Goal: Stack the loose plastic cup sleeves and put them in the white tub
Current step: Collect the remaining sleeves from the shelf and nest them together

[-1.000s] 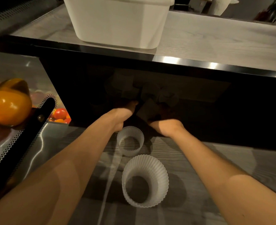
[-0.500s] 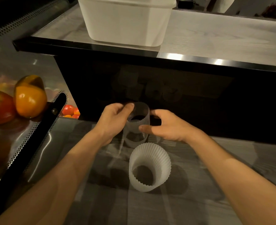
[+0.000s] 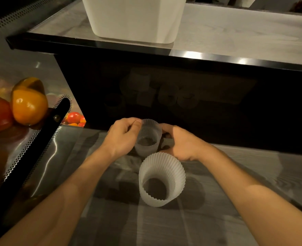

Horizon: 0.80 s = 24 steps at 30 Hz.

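While both hands work near the far edge of the lower counter (image 3: 244, 183), I see the left hand (image 3: 123, 137) pinching the upper rim of a smooth translucent sleeve (image 3: 147, 139) between thumb and forefinger. The right hand (image 3: 184, 144) curls round its opposite wall. I judge this two-sided hold steadies the soft plastic so it seats straight.

A wider fluted sleeve (image 3: 161, 178) stands upright just nearer me, held by neither hand and probably waiting to join the stack. The white tub (image 3: 134, 18) sits on the raised counter (image 3: 235, 36) beyond, near its front edge, handy for the drop.

Its top is cut off, so I cannot see inside. Right fingertips hide behind the held sleeve. Whether that sleeve is one piece or two nested, I cannot tell. Dim shapes on the dark cabinet face (image 3: 217, 103) are too faint to identify.
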Each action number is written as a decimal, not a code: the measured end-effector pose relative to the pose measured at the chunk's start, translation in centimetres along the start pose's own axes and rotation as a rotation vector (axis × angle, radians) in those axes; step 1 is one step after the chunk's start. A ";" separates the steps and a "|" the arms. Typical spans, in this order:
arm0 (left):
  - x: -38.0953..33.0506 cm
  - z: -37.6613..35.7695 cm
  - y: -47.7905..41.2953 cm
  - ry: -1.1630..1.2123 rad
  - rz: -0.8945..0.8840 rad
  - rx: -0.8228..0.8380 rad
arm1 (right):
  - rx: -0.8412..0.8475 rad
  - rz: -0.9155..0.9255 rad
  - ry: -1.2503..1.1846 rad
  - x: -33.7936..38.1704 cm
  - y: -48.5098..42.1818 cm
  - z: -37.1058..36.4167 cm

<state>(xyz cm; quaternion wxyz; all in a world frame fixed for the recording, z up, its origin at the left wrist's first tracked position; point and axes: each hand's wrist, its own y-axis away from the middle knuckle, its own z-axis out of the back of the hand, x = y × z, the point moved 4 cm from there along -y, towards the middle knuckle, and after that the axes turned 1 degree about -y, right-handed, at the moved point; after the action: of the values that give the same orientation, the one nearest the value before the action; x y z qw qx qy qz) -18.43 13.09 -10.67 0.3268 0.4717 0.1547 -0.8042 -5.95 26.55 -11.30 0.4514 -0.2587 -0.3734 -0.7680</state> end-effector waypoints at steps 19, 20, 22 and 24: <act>-0.9 3.5 -10.1 -0.342 0.038 -0.160 | -0.520 0.007 -0.528 3.2 -10.5 4.9; -1.0 3.7 -10.6 -0.376 0.015 -0.167 | -0.530 0.022 -0.507 3.9 -11.1 4.9; -0.8 4.1 -11.8 -0.399 -0.003 -0.163 | -0.508 0.040 -0.461 5.0 -12.3 4.7; -0.7 4.4 -12.8 -0.413 -0.018 -0.129 | -0.437 -0.005 -0.423 5.5 -13.5 4.2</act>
<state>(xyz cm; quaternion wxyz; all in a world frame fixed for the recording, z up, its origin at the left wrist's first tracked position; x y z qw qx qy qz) -29.67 20.33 -8.64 0.3737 0.2738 0.1398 -0.8751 -20.17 31.44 -9.40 0.2955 -0.5030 -0.2854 -0.7604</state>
